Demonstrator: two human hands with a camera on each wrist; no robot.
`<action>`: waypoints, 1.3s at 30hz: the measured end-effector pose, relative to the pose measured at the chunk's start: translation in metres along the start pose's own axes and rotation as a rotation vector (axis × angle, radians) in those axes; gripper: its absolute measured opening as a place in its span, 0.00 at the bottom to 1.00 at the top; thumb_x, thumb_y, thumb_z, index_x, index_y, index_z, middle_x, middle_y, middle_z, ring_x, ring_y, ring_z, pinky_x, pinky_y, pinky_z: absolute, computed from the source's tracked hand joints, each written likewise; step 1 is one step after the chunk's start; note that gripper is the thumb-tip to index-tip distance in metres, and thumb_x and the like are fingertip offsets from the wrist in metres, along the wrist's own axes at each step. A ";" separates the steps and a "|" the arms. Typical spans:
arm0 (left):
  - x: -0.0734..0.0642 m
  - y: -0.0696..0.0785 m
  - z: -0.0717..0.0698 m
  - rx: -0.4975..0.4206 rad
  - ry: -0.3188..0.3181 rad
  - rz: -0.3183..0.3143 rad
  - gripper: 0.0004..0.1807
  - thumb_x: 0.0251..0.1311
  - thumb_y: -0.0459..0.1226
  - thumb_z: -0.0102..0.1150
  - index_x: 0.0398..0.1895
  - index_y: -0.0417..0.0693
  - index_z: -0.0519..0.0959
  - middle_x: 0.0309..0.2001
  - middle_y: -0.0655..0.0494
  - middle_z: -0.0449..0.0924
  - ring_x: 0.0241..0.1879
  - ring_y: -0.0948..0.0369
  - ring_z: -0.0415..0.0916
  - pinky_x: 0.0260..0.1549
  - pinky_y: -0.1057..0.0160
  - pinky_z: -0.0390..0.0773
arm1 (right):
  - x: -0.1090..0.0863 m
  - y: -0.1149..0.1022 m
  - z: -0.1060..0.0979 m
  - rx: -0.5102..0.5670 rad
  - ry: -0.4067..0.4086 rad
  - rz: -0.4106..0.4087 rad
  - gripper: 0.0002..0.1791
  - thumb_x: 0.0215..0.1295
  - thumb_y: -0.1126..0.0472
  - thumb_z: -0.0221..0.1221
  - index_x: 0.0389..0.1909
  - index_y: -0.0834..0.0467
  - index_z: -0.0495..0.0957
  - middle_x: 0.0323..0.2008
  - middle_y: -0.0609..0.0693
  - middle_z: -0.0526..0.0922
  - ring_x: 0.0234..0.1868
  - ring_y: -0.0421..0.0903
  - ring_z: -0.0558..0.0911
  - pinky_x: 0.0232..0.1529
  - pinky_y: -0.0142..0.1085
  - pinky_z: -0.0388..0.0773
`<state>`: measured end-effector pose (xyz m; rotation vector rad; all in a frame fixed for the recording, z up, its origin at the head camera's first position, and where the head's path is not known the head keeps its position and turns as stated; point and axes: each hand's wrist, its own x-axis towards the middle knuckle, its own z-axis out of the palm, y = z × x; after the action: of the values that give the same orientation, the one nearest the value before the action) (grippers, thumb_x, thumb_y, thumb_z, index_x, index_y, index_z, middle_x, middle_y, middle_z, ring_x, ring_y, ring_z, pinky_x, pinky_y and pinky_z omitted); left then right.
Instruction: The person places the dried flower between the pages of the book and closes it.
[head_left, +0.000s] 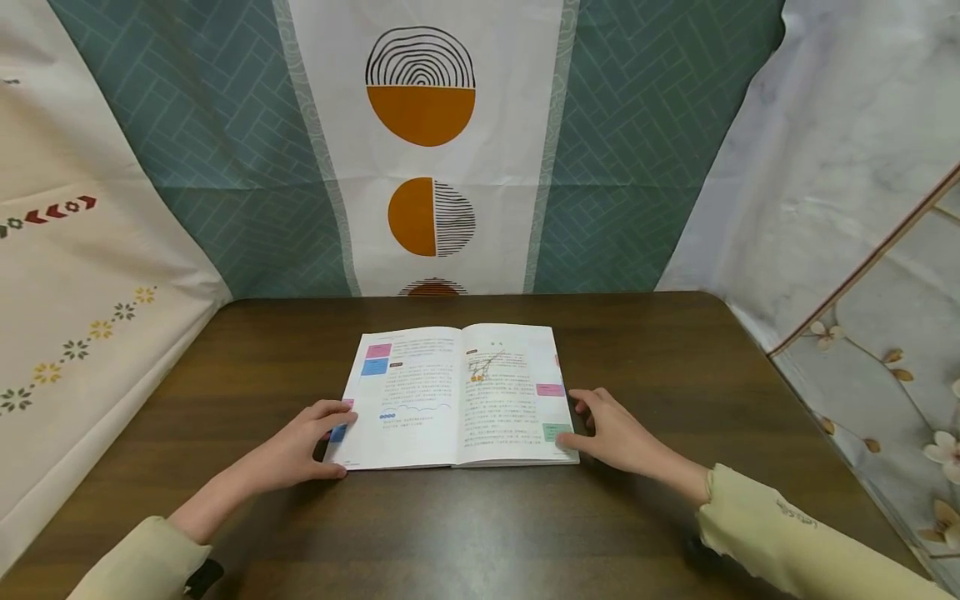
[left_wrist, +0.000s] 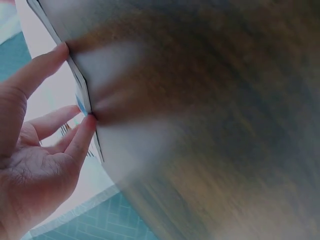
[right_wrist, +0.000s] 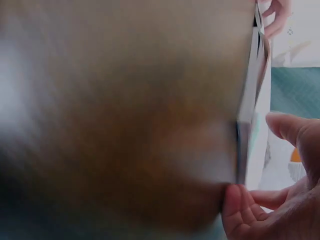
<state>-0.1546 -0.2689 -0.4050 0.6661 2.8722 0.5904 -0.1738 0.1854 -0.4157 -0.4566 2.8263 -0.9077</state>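
An open book point(head_left: 420, 446) with printed text and coloured blocks lies on the wooden table. My left hand point(head_left: 306, 440) holds its left side: fingers reach over the margin, and the thumb is at the near left corner. In the left wrist view, that hand's thumb and little fingertip meet the edge of the book point(left_wrist: 47, 55). Over on the right side, my right hand point(head_left: 617, 432) holds the margin, thumb over the green block and the other fingers bent at the outer edge. The right wrist view has these fingertips at the corner of the book point(right_wrist: 242, 155).
The dark wooden table point(head_left: 480, 533) extends around the book. Behind it hangs a green and white patterned cloth point(head_left: 622, 167), with a cream cloth point(head_left: 90, 275) along the left and a pale floral cloth point(head_left: 870, 333) along the right.
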 end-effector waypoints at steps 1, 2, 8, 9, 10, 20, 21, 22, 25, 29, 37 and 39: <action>0.000 0.000 0.000 -0.006 0.002 -0.008 0.41 0.46 0.45 0.77 0.63 0.37 0.73 0.67 0.35 0.65 0.62 0.40 0.66 0.58 0.41 0.75 | -0.002 0.001 0.001 0.016 -0.008 0.001 0.42 0.58 0.48 0.69 0.66 0.69 0.67 0.47 0.55 0.74 0.38 0.43 0.73 0.34 0.31 0.70; 0.000 0.000 0.001 -0.011 0.005 -0.016 0.41 0.46 0.44 0.77 0.64 0.37 0.73 0.67 0.35 0.65 0.62 0.39 0.66 0.58 0.42 0.75 | -0.004 0.002 0.002 0.032 -0.014 0.002 0.42 0.57 0.48 0.69 0.65 0.69 0.67 0.46 0.55 0.74 0.37 0.43 0.72 0.33 0.30 0.70; 0.000 0.001 0.003 -0.045 -0.002 -0.054 0.42 0.46 0.44 0.77 0.65 0.38 0.72 0.68 0.32 0.63 0.60 0.39 0.69 0.54 0.46 0.79 | -0.011 0.006 0.004 0.102 -0.022 0.004 0.39 0.58 0.49 0.69 0.64 0.68 0.69 0.43 0.53 0.74 0.35 0.43 0.70 0.32 0.30 0.68; 0.000 0.000 0.003 -0.049 -0.006 -0.060 0.42 0.46 0.44 0.77 0.65 0.38 0.72 0.68 0.31 0.63 0.59 0.39 0.70 0.53 0.47 0.80 | -0.012 0.007 0.004 0.106 -0.024 0.001 0.39 0.58 0.50 0.69 0.65 0.67 0.69 0.44 0.53 0.74 0.36 0.43 0.70 0.32 0.30 0.68; 0.001 0.000 0.003 -0.052 -0.008 -0.064 0.42 0.46 0.44 0.77 0.65 0.38 0.72 0.68 0.31 0.63 0.59 0.40 0.71 0.52 0.48 0.81 | -0.013 0.008 0.005 0.104 -0.024 -0.003 0.39 0.58 0.50 0.69 0.65 0.67 0.68 0.44 0.52 0.74 0.36 0.43 0.70 0.33 0.30 0.68; 0.002 -0.015 0.004 -0.120 0.000 -0.078 0.44 0.45 0.45 0.78 0.66 0.38 0.71 0.67 0.32 0.63 0.47 0.53 0.81 0.46 0.55 0.84 | -0.010 0.005 0.007 0.094 -0.042 -0.085 0.38 0.58 0.56 0.71 0.66 0.65 0.68 0.40 0.50 0.71 0.36 0.43 0.69 0.36 0.29 0.67; 0.002 -0.015 0.003 -0.128 0.003 -0.078 0.44 0.44 0.45 0.78 0.66 0.38 0.72 0.67 0.32 0.63 0.48 0.52 0.81 0.46 0.55 0.84 | -0.009 0.004 0.007 0.095 -0.045 -0.086 0.38 0.58 0.56 0.71 0.66 0.64 0.68 0.40 0.50 0.71 0.36 0.43 0.69 0.36 0.29 0.66; 0.003 -0.016 0.004 -0.135 0.006 -0.077 0.44 0.44 0.45 0.79 0.65 0.38 0.72 0.67 0.32 0.64 0.48 0.52 0.81 0.46 0.56 0.84 | -0.009 0.003 0.007 0.097 -0.048 -0.087 0.38 0.57 0.57 0.71 0.66 0.64 0.68 0.40 0.50 0.71 0.36 0.43 0.69 0.36 0.29 0.66; 0.002 -0.015 0.003 -0.152 0.013 -0.074 0.44 0.43 0.44 0.79 0.65 0.38 0.72 0.66 0.32 0.64 0.49 0.52 0.79 0.46 0.56 0.84 | -0.009 0.002 0.007 0.094 -0.054 -0.098 0.38 0.58 0.57 0.71 0.66 0.65 0.68 0.40 0.50 0.71 0.36 0.43 0.69 0.35 0.29 0.66; 0.001 -0.013 0.004 -0.180 0.017 -0.079 0.45 0.43 0.42 0.79 0.66 0.36 0.70 0.65 0.31 0.62 0.49 0.51 0.76 0.46 0.55 0.84 | -0.008 0.001 0.009 0.092 -0.054 -0.107 0.36 0.58 0.58 0.70 0.65 0.64 0.69 0.38 0.49 0.71 0.36 0.43 0.69 0.37 0.29 0.66; 0.004 -0.010 0.004 -0.264 -0.007 -0.115 0.49 0.45 0.44 0.77 0.70 0.36 0.64 0.64 0.32 0.58 0.53 0.49 0.68 0.44 0.62 0.79 | -0.010 0.000 0.009 0.077 -0.045 -0.088 0.38 0.57 0.59 0.71 0.66 0.67 0.68 0.37 0.49 0.72 0.36 0.42 0.70 0.38 0.29 0.68; 0.006 -0.011 0.005 -0.278 0.011 -0.104 0.48 0.47 0.44 0.76 0.69 0.34 0.63 0.63 0.33 0.60 0.53 0.48 0.67 0.45 0.61 0.78 | -0.010 0.000 0.008 0.072 -0.044 -0.084 0.38 0.56 0.59 0.71 0.66 0.67 0.68 0.37 0.49 0.72 0.36 0.42 0.70 0.38 0.29 0.69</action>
<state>-0.1636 -0.2738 -0.4140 0.4688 2.7381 0.9551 -0.1628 0.1846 -0.4222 -0.5829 2.7430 -0.9980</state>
